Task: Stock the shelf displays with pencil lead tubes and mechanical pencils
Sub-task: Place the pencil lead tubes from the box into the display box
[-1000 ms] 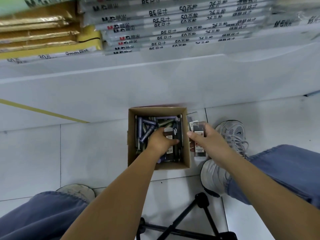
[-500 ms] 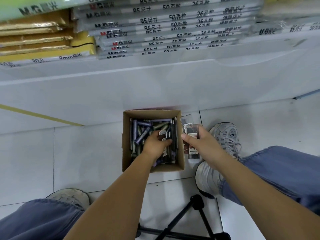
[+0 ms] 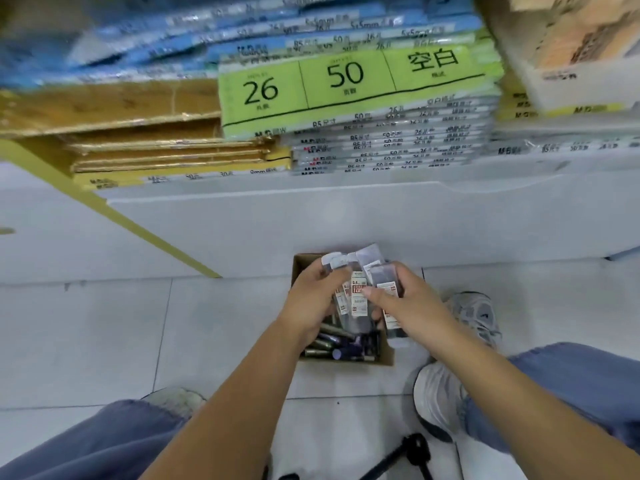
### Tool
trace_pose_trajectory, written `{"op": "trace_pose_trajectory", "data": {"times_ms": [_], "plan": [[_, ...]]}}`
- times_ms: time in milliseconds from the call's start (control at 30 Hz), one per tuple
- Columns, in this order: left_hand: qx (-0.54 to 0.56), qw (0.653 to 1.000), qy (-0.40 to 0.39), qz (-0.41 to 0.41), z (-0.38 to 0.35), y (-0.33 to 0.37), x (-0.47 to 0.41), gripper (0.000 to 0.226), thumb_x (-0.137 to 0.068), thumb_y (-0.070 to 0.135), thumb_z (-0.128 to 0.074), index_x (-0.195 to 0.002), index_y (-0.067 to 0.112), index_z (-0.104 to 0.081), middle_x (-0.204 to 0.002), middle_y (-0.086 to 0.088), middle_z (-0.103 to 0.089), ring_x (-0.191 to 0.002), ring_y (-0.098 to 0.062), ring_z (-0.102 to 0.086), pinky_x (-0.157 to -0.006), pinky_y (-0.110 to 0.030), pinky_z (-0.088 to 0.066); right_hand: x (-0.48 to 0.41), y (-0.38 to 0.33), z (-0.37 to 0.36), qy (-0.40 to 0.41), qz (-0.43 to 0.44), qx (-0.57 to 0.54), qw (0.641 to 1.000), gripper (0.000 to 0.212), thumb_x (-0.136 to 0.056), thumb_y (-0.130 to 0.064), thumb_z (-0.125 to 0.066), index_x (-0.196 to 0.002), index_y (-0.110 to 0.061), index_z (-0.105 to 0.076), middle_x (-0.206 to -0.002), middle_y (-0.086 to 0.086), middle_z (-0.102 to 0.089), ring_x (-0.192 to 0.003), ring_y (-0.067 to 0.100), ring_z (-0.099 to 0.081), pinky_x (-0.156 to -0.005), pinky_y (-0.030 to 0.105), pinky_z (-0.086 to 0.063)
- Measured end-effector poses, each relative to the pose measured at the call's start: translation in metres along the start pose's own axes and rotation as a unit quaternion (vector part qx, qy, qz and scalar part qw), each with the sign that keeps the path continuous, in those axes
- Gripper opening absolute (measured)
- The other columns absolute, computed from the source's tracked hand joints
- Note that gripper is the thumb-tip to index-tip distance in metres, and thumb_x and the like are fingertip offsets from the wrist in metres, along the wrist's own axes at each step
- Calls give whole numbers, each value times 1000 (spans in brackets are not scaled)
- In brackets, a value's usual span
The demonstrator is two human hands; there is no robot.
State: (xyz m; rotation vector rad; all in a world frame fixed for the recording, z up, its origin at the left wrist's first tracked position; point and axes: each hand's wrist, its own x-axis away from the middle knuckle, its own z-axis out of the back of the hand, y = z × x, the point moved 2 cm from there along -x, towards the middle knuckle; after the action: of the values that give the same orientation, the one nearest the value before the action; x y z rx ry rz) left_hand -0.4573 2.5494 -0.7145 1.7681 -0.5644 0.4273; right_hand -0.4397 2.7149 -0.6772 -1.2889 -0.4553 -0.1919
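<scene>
Pencil lead tubes, in clear sleeves with red-and-white labels, are fanned out between the two hands, raised above the cardboard box that sits on the floor beneath them. A second ago the left hand was down inside that box, digging among the stock, and the right hand waited just beside the box with a packet. Now the left has come up with more and the hands have met. The left hand's fingers curl round the upper ends of the bundle, and the right hand's thumb presses across a label with its fingers behind, so both are clamped on the same handful. More loose tubes lie in the box below the left wrist. The view has also swung upward, bringing the stacked paper packs beyond the hands into fuller sight. I judge that the gathering step is finishing: the handful is being squared up into one grip, ready to go to a display, though no pencil-lead display shows here.
</scene>
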Motion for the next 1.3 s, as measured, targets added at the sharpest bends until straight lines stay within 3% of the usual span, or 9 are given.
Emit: {"op": "trace_pose_trajectory", "data": {"times_ms": [267,433,533,633,800,900,1033,1133,1300], "plan": [[48,996,-58,-42,-5,60,83,59,-74,39,-84,-118,7,-62,-94,-23,-65,-67,-28,-61,-73,-42,-44,35,-77,-26,5,130,-16,991,27,-82,-31,-75,-92,-47,-57,-75,-2,-71,-55,15,-66,-52,26,-52],[51,991,-72,-100,9,122,131,34,-89,28,-71,-120,17,-61,-95,-14,-73,-70,-28,-70,-53,-29,-55,59,-144,-31,-68,192,-2,979,27,-81,-26,-76,-92,-47,-64,-75,-3,-74,-60,12,-69,-54,24,-55],[-58,987,-36,-148,18,162,164,18,-98,40,-60,-115,37,-55,-108,-1,-77,-87,-31,-76,-39,-16,-40,72,-189,-25,-108,216,49,969,24,-82,-31,-73,-92,-50,-63,-84,-9,-74,-66,13,-71,-56,28,-57],[-160,965,11,-207,27,203,192,8,-97,53,-53,-104,49,-54,-91,2,-78,-72,-19,-75,-43,-16,-38,80,-232,-17,-146,239,104,954,17,-87,-33,-69,-93,-45,-59,-70,1,-70,-55,19,-66,-46,29,-50],[-191,937,69,-282,33,256,216,25,-88,53,-67,-95,29,-66,-66,4,-61,-49,-9,-48,-42,-20,-30,88,-291,-15,-183,277,188,924,20,-84,-39,-70,-88,-43,-50,-62,11,-66,-49,21,-59,-49,32,-46],[-185,934,76,-296,33,273,220,23,-78,48,-77,-78,30,-64,-64,2,-60,-48,-10,-48,-40,-20,-31,90,-309,-23,-197,298,199,912,30,-77,-42,-75,-92,-37,-50,-64,4,-67,-48,20,-58,-50,35,-47],[-135,940,63,-307,40,274,215,38,-64,48,-84,-88,24,-67,-68,-2,-66,-52,-12,-54,-42,-21,-37,82,-316,-30,-179,315,187,913,33,-73,-42,-79,-93,-33,-56,-65,1,-68,-46,16,-58,-47,33,-47],[-132,934,60,-326,40,278,208,21,-71,33,-86,-81,25,-70,-67,0,-68,-52,-9,-59,-44,-18,-42,75,-321,-34,-167,325,174,915,27,-74,-37,-81,-90,-34,-59,-63,5,-67,-45,16,-57,-44,30,-46],[-55,934,89,-341,46,289,207,32,-66,38,-88,-89,24,-72,-68,-2,-69,-49,-10,-55,-38,-19,-38,70,-332,-28,-181,301,48,935,41,-64,-28,-85,-101,-29,-66,-95,0,-73,-69,25,-72,-56,30,-53]]}}
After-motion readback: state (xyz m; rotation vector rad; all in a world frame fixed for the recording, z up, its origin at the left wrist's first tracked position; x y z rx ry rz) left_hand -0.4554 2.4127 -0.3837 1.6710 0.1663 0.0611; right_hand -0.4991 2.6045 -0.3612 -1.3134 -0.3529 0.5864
